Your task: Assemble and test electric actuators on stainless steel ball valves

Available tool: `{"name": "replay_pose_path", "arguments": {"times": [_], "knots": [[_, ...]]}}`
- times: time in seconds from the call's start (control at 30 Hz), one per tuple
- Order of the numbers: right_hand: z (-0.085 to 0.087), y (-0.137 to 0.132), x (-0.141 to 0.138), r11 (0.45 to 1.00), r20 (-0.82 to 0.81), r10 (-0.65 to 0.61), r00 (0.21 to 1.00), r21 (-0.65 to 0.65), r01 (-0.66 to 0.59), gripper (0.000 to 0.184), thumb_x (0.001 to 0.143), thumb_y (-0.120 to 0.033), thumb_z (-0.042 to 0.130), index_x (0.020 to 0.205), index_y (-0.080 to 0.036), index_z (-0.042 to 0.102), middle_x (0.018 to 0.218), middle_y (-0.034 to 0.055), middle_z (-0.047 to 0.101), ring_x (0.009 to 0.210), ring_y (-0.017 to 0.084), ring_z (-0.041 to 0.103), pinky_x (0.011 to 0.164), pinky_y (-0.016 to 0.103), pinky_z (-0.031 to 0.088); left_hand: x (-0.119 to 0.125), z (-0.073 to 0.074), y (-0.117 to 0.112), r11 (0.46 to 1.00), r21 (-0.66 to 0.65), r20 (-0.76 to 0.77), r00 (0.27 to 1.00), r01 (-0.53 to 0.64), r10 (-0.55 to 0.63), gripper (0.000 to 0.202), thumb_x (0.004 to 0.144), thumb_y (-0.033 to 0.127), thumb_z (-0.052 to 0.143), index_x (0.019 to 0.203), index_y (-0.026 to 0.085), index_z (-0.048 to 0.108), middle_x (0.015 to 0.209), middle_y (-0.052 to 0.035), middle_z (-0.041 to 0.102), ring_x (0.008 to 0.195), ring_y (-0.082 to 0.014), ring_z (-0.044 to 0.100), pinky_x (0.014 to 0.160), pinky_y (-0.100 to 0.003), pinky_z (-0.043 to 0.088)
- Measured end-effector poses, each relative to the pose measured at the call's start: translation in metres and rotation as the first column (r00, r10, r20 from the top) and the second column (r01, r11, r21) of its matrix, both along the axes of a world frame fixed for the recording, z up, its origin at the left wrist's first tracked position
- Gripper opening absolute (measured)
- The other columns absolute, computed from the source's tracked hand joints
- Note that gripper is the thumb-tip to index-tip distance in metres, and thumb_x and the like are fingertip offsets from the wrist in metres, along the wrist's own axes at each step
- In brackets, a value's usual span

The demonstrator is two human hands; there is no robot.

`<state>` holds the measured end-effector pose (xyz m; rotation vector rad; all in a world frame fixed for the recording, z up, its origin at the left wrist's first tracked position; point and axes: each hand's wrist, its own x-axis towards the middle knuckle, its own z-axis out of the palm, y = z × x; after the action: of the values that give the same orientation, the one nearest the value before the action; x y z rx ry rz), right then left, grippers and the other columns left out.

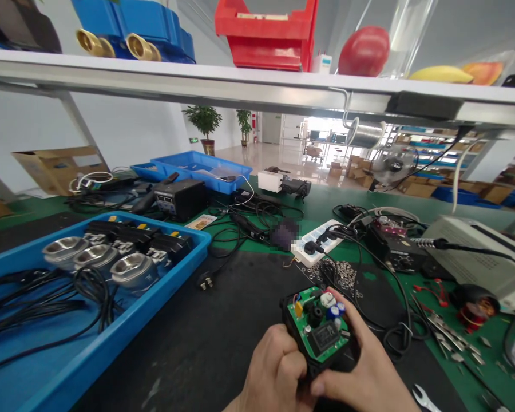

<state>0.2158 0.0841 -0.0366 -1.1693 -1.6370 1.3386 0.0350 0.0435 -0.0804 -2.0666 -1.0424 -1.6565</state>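
Observation:
A black housing with a green circuit board (pixel 320 329) inside sits low in the middle of the view, above a black mat (pixel 206 343). My left hand (pixel 274 372) is curled around its left side with the fingers closed. My right hand (pixel 364 366) wraps its right side, the thumb pressed along the lower edge and a finger up by the blue capacitors. Both hands grip the housing together.
A blue tray (pixel 111 337) at left holds several metal-bodied units with black cables. A white power strip (pixel 315 243), tangled cords, a pile of small metal rings (pixel 343 274), a grey instrument (pixel 472 252), a wrench (pixel 424 399) and a copper coil (pixel 476 306) crowd the right. A shelf (pixel 257 86) runs overhead.

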Motion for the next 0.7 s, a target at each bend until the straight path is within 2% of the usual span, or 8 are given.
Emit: {"name": "replay_pose_path", "arguments": {"times": [0.1,0.23,0.33,0.4,0.43,0.5,0.6,0.7], "knots": [[-0.006,-0.001,-0.003,1.000,-0.121,0.011,0.993,0.003,-0.011,0.120,0.048,-0.032,0.100,0.151,-0.028,0.038,0.151,0.0084,0.053,0.140,0.031,0.052,0.122,0.041,0.040,0.001,-0.002,0.000,0.997,-0.049,0.014,0.998,0.063,-0.063,0.012,0.095,0.014,0.058,0.087,0.017,0.049,0.079,-0.0057,0.053,0.076,-0.0188,0.054,0.063,-0.032,0.054],[-0.020,-0.003,-0.006,0.995,-0.279,-0.031,0.960,-0.097,0.004,0.125,0.046,-0.033,0.101,0.149,-0.027,0.032,0.144,0.0125,0.059,0.132,0.032,0.059,0.113,0.040,0.048,0.005,-0.001,0.002,0.996,-0.044,0.020,0.996,0.082,-0.082,0.009,0.090,0.012,0.060,0.092,0.018,0.053,0.080,-0.0058,0.056,0.077,-0.0197,0.055,0.068,-0.035,0.055],[-0.020,0.003,-0.006,0.985,-0.408,-0.081,0.909,-0.173,0.010,0.107,0.058,-0.036,0.097,0.145,-0.024,0.036,0.142,0.0152,0.061,0.130,0.031,0.061,0.110,0.041,0.050,0.007,0.007,0.002,0.982,-0.050,0.072,0.982,0.180,-0.176,0.031,0.076,0.003,0.065,0.103,0.016,0.055,0.086,-0.0073,0.059,0.082,-0.0206,0.058,0.073,-0.036,0.057],[-0.014,0.009,-0.005,0.980,-0.492,-0.094,0.866,-0.199,-0.007,0.089,0.068,-0.038,0.091,0.142,-0.022,0.043,0.144,0.0154,0.059,0.134,0.031,0.058,0.114,0.043,0.047,0.005,0.013,0.001,0.967,-0.087,0.162,0.961,0.239,-0.223,0.039,0.075,0.001,0.063,0.110,0.014,0.054,0.095,-0.0098,0.061,0.091,-0.0220,0.060,0.080,-0.038,0.058],[-0.010,0.012,-0.005,0.977,-0.527,-0.090,0.845,-0.211,-0.028,0.082,0.072,-0.037,0.088,0.141,-0.022,0.046,0.145,0.0148,0.059,0.136,0.031,0.057,0.115,0.044,0.046,0.002,0.015,0.002,0.964,-0.126,0.205,0.957,0.233,-0.205,0.038,0.078,0.001,0.062,0.113,0.014,0.053,0.100,-0.0105,0.060,0.096,-0.0223,0.061,0.084,-0.038,0.057],[-0.004,0.018,-0.003,0.968,-0.593,-0.081,0.801,-0.238,-0.078,0.074,0.078,-0.035,0.084,0.142,-0.023,0.050,0.146,0.0133,0.060,0.138,0.030,0.055,0.117,0.047,0.043,-0.005,0.019,0.004,0.953,-0.258,0.270,0.959,0.157,-0.084,0.028,0.088,0.004,0.057,0.113,0.017,0.053,0.104,-0.0095,0.058,0.101,-0.0214,0.059,0.088,-0.038,0.054],[0.000,0.021,0.000,0.953,-0.657,-0.071,0.751,-0.268,-0.144,0.070,0.078,-0.033,0.083,0.142,-0.023,0.055,0.142,0.0125,0.063,0.138,0.031,0.055,0.119,0.049,0.042,-0.014,0.019,0.012,0.887,-0.457,0.307,0.948,0.066,0.087,0.012,0.099,0.012,0.052,0.108,0.021,0.053,0.103,-0.0055,0.056,0.097,-0.0184,0.058,0.088,-0.034,0.050],[-0.004,0.021,0.002,0.945,-0.683,-0.076,0.727,-0.282,-0.166,0.064,0.081,-0.031,0.080,0.140,-0.024,0.059,0.140,0.0114,0.064,0.138,0.030,0.055,0.120,0.050,0.041,-0.016,0.018,0.019,0.848,-0.527,0.314,0.940,0.060,0.129,0.005,0.104,0.018,0.049,0.105,0.022,0.052,0.100,-0.0033,0.056,0.094,-0.0174,0.058,0.086,-0.032,0.049]]}}
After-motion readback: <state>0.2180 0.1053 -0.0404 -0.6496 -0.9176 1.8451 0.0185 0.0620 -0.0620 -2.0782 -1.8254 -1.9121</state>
